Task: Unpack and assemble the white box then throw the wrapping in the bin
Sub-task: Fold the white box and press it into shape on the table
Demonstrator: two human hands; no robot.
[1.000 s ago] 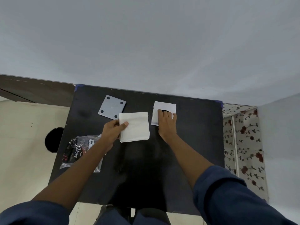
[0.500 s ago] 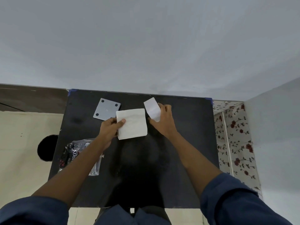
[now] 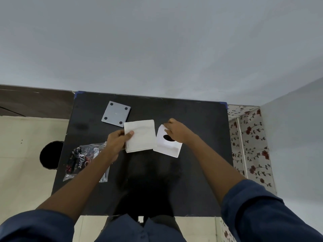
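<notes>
My left hand (image 3: pixel 117 140) grips the left edge of a stack of white square panels (image 3: pixel 140 135), thumb on top, held just above the black table (image 3: pixel 201 154). My right hand (image 3: pixel 176 131) pinches the top of another white panel with an oval hole (image 3: pixel 168 147), tilted beside the stack's right edge. A grey square panel with four dark dots (image 3: pixel 116 114) lies flat at the back left of the table. The clear wrapping bag (image 3: pixel 83 158) with dark printed contents lies at the table's left side, partly under my left forearm.
A round black opening (image 3: pixel 50 155) shows on the floor left of the table. A pale wall rises behind the table, and a flowered surface (image 3: pixel 250 145) stands to the right. My dark-clad legs sit at the table's near edge.
My right hand has lifted the holed panel off the table's back and brought it down beside the stack's right edge. My left hand keeps hold of the stack.
</notes>
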